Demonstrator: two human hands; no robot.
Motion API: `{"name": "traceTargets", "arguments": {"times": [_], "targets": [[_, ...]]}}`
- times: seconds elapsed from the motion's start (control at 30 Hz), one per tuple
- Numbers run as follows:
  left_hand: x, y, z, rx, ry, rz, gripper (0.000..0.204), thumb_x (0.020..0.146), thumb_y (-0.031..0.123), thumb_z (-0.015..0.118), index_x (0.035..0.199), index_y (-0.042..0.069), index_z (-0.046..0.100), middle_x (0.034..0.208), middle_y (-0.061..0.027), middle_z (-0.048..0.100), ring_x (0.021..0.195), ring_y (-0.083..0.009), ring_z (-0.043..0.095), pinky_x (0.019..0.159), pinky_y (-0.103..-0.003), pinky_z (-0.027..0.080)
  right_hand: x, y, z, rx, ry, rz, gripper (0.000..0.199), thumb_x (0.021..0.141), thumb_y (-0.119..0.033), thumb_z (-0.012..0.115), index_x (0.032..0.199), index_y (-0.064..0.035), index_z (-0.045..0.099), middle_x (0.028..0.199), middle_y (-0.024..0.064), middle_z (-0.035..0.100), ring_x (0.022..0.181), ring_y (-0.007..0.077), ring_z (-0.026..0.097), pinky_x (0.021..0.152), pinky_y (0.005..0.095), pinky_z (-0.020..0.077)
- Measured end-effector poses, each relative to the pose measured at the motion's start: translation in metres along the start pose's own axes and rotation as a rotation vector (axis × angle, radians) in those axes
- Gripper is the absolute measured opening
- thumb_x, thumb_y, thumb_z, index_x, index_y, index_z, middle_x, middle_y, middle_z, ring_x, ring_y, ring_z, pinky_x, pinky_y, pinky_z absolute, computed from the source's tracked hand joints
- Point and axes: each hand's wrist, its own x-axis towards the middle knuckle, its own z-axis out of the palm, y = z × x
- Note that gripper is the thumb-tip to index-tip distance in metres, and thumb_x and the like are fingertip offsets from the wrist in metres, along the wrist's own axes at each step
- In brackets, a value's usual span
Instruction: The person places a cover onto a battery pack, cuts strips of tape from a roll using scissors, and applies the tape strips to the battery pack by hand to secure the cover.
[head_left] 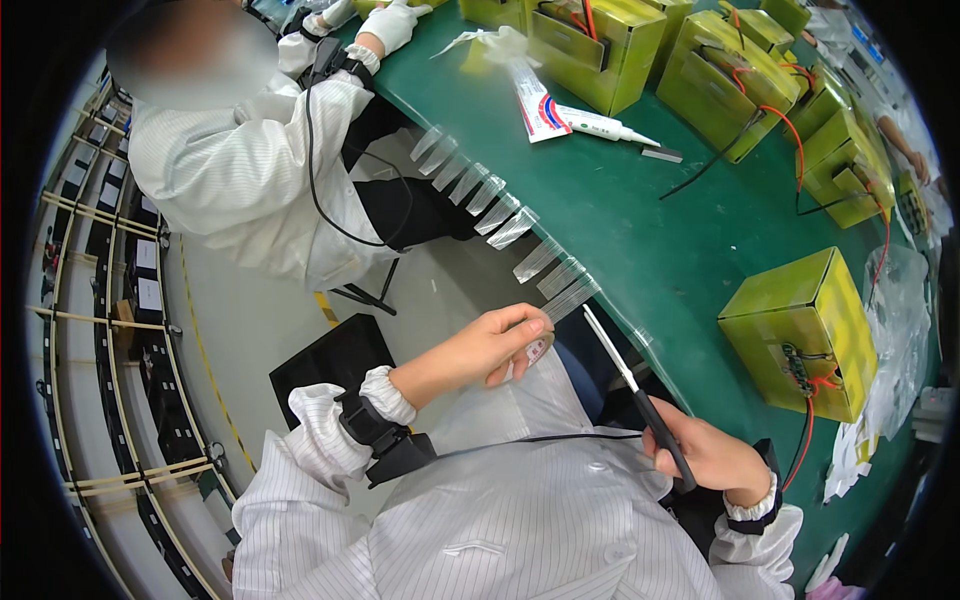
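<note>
My left hand (490, 345) is closed around a roll of transparent tape (541, 347), just off the near edge of the green table (690, 265). A tape strip (570, 298) runs from the roll to that edge. In my right hand (712, 455) is a pair of scissors (610, 345), gripped by its black handles. Its slim metal blades point away from me, their tips close beside the strip. Several cut tape pieces (492, 205) hang in a row along the table edge, farther left.
A yellow-green wrapped battery pack (790, 320) with wires stands at the right; several more stand at the back. A white tube with a nozzle (600, 125) lies between. A co-worker (240, 170) with gloved hands sits at the left, near a shelf rack (110, 320).
</note>
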Motion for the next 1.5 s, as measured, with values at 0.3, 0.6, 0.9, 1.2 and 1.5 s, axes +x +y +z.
{"name": "traceTargets", "arguments": {"times": [0.3,0.6,0.9,1.2,1.5], "targets": [[-0.003,0.001,0.003,-0.062,0.028,0.047,0.028,0.091,0.032,0.045,0.099,0.007,0.055,0.050,0.0012,0.046,0.036,-0.0051,0.039,0.038,-0.020,0.032,0.021,-0.004,0.001,-0.042,0.105,0.024,0.072,0.070,-0.040,0.069,0.118,0.0046,0.041,0.071,0.0029,0.048,0.064,0.0108,0.045,0.056,0.0250,0.0373],[-0.004,0.004,0.002,-0.118,0.016,0.045,0.027,0.090,0.028,0.046,0.095,0.003,0.055,0.047,0.0034,0.044,0.036,-0.0039,0.038,0.036,-0.019,0.029,0.030,-0.007,0.009,-0.018,0.238,0.031,0.058,0.074,-0.037,0.068,0.111,0.0039,0.048,0.072,0.0059,0.055,0.064,0.0102,0.047,0.056,0.0247,0.0381],[-0.047,-0.034,-0.014,0.038,-0.078,-0.252,0.025,0.088,0.028,0.050,0.088,0.005,0.060,0.048,0.0031,0.043,0.038,-0.0029,0.036,0.036,-0.020,0.026,0.038,0.009,0.023,-0.226,-0.091,0.068,0.080,0.066,-0.034,0.076,0.125,-0.0001,0.034,0.075,0.0057,0.049,0.066,0.0142,0.045,0.062,0.0247,0.0397],[-0.065,0.022,0.025,0.060,0.035,-0.047,0.024,0.090,0.026,0.049,0.091,0.006,0.061,0.050,0.0038,0.044,0.041,-0.0027,0.038,0.038,-0.019,0.029,-0.020,0.020,0.016,0.194,-0.043,-0.038,0.098,0.059,-0.034,0.080,0.130,0.0018,0.024,0.087,0.0077,0.047,0.074,0.0171,0.047,0.070,0.0262,0.0410],[-0.021,0.034,0.042,-0.066,0.118,0.035,0.031,0.091,0.032,0.045,0.090,0.003,0.058,0.050,0.0048,0.042,0.040,-0.0019,0.036,0.040,-0.017,0.029,-0.087,0.032,0.028,0.309,0.003,-0.037,0.111,0.060,-0.075,0.051,0.131,0.0052,0.022,0.084,0.0062,0.052,0.064,0.0107,0.044,0.060,0.0208,0.0332]]}}
